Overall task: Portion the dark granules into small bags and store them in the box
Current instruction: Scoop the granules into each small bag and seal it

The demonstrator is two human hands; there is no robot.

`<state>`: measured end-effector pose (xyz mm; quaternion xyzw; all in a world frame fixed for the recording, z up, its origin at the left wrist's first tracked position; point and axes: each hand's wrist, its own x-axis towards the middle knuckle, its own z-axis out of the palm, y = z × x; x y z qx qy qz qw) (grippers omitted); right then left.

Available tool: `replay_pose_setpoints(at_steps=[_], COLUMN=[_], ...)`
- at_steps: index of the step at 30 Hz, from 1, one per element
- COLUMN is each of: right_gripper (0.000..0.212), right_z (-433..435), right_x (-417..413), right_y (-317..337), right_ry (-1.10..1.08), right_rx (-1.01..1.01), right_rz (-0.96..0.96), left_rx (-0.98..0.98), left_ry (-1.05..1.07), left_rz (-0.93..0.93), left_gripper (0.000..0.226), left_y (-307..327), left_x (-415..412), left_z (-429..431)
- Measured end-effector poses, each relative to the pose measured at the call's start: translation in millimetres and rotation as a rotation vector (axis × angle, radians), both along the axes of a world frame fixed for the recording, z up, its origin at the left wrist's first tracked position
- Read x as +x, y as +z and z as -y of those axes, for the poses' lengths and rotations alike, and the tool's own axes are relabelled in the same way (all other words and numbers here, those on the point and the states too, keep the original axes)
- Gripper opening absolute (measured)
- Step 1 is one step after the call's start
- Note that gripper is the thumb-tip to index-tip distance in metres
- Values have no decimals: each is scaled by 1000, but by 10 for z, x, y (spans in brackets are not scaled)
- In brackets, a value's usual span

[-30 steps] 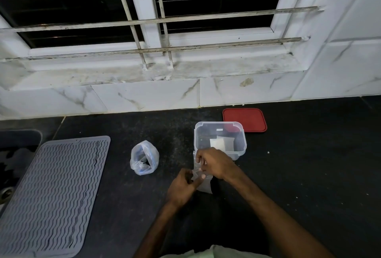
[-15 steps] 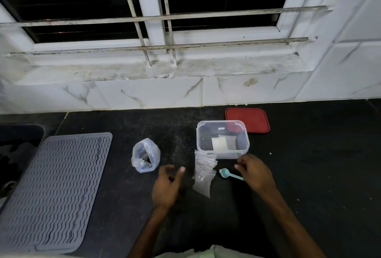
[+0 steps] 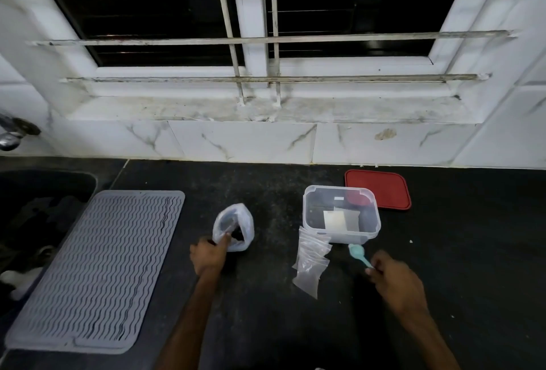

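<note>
Teal plastic first: the spoon lay with its bowl on the black counter, just beside the clear box, and the right hand pinched its handle end in the fingertips. Across the way, the left hand pinched the near rim of the granule bag, whose mouth gaped over the dark granules sitting low inside. Empty small bags lay fanned between the hands, touching the box front. Pale packets rested in the box, with the red lid behind it. Scooping looked like the step in hand. It called for holding that rim taut and wide, bringing the spoon in level, taking a modest load and lifting slowly, since spilled grains would vanish on the dark counter.
</note>
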<state>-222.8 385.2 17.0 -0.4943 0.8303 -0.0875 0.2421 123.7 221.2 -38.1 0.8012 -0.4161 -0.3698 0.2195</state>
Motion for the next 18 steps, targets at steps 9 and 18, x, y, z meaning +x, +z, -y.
replay_pose_setpoints(at_steps=[9, 18], right_gripper=[14, 37], right_z=[352, 1092], right_x=[1162, 1895], right_y=[655, 305], right_ry=[348, 554], right_rx=[-283, -2], right_rz=[283, -150], left_rx=[-203, -256], left_ry=[-31, -74], left_rz=[-175, -156], left_gripper=[27, 18], left_y=[207, 401], left_x=[-195, -235], left_z=[-248, -383])
